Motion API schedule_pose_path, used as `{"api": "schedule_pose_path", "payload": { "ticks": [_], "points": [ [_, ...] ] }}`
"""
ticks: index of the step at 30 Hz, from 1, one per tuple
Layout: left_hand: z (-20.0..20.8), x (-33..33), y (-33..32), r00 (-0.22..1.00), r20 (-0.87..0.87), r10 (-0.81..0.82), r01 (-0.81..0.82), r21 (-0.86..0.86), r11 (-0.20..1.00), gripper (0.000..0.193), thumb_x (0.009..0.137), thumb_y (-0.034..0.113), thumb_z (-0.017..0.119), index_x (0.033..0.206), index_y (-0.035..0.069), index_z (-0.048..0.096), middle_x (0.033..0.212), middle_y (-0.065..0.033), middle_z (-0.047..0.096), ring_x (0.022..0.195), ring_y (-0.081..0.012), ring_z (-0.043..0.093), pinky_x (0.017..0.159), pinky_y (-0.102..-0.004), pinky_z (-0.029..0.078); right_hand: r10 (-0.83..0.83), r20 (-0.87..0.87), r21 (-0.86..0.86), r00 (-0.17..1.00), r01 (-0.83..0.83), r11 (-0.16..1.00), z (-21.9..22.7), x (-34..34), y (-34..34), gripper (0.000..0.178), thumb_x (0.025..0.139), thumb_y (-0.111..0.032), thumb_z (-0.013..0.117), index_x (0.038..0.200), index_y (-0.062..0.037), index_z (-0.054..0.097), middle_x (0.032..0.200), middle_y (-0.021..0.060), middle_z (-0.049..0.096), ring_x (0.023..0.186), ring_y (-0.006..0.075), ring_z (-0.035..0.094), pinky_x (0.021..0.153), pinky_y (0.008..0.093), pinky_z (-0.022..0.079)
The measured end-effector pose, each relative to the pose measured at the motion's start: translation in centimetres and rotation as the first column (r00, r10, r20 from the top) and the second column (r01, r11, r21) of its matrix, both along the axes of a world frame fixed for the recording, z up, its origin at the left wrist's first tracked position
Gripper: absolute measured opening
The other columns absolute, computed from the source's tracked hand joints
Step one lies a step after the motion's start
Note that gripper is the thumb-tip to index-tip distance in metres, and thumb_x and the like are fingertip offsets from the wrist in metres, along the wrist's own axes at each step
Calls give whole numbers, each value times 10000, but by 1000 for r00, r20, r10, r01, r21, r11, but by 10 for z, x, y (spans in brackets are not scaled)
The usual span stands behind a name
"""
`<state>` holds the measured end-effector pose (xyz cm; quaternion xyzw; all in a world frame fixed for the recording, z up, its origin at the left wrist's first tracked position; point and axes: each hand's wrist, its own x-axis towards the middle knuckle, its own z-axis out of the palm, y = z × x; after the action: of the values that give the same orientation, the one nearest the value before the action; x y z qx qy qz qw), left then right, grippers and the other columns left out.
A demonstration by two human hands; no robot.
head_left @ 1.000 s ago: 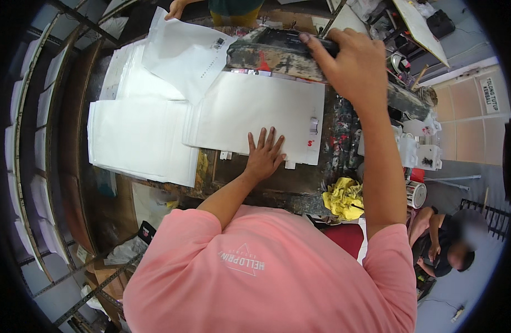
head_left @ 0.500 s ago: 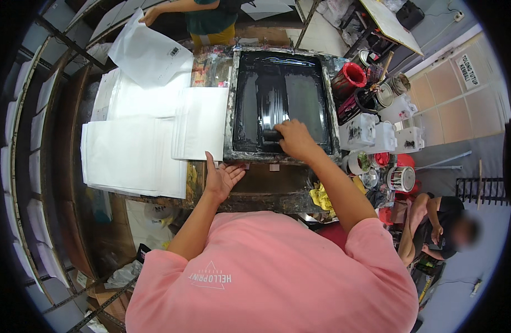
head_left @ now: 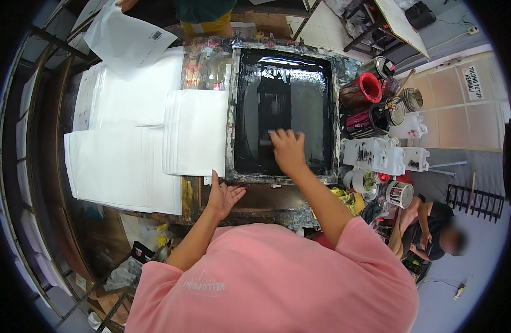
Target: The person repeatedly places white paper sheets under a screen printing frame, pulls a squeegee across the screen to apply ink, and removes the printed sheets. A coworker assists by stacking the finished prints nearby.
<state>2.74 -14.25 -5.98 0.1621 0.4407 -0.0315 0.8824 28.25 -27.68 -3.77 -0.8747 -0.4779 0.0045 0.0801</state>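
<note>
A screen-printing frame [head_left: 231, 122] with black ink spread over its mesh lies before me. My right hand [head_left: 289, 152] is over the lower middle of the mesh, its fingers closed on a dark squeegee [head_left: 266, 136] that barely stands out against the ink. Palm up and fingers apart, my left hand [head_left: 224, 200] is at the frame's near left corner; its fingertips are by the underside of the near edge. A fanned stack of white sheets [head_left: 195, 133] lies against the frame's left side, just beyond my left thumb.
More white sheets [head_left: 114, 166] cover the table's left part. Across the table, a co-worker's hand [head_left: 126, 4] holds a white bag-like sheet [head_left: 130, 39]. Red ink tubs [head_left: 358, 90] and white jugs [head_left: 372, 155] crowd the right side. A person [head_left: 427, 227] sits farther right.
My right hand and the squeegee have shifted slightly away from me on the mesh. My left hand stays open at the near corner. The co-worker's sheet has moved left; the whole view has shifted.
</note>
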Motion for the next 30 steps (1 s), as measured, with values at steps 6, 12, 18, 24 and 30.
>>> {"api": "schedule_pose_path", "payload": {
  "ticks": [6, 12, 18, 24, 30],
  "points": [
    [31, 5, 6, 1000, -21, -4, 4, -11, 1000, 1167, 969, 886, 388, 1637, -46, 173, 1555, -324, 457, 1468, -432, 487, 1253, -501, 400, -67, 53, 4, 996, 67, 998, -5, 117, 75, 410, 934, -110, 651, 1338, -175, 676, 1242, 41, 690, 1184, 285, 635, 1036, 610, 404],
    [64, 3, -2, 999, 35, -6, 2, 119, 993, 1131, 984, 873, 373, 1589, -75, 254, 1468, -324, 536, 1394, -412, 562, 1217, -500, 453, 43, -216, -261, 975, -100, 960, 70, 88, 34, 452, 960, -123, 565, 1402, -171, 648, 1302, 123, 724, 1244, 361, 651, 1072, 627, 421],
    [108, 6, -4, 984, 175, 22, -72, 284, 956, 1016, 1043, 808, 317, 1517, -91, 332, 1402, -311, 593, 1317, -385, 628, 1174, -491, 499, 11, -144, -8, 989, -13, 1000, 154, -36, -47, 427, 934, -404, 732, 1200, -77, 660, 1066, 157, 651, 1077, 351, 610, 888, 524, 451],
    [171, 44, 22, 730, 680, -68, -252, 360, 898, 768, 1145, 623, 279, 1514, -27, 458, 1562, -264, 522, 1534, -395, 416, 1297, -541, 310, -87, 291, 429, 953, -48, 902, 229, 12, -4, 519, 920, -588, 709, 936, -70, 736, 937, 122, 642, 934, 312, 591, 901, 499, 370],
    [42, 1, 34, 539, -820, 191, 738, 351, -576, 935, 1020, 770, 441, 1674, 104, 385, 1745, -300, 217, 1624, -521, 115, 1258, -728, 45, -116, 327, 479, 938, -59, 876, 270, 50, 24, 593, 956, -630, 662, 871, -54, 772, 849, 112, 689, 864, 301, 623, 887, 476, 376]
  ]
}}
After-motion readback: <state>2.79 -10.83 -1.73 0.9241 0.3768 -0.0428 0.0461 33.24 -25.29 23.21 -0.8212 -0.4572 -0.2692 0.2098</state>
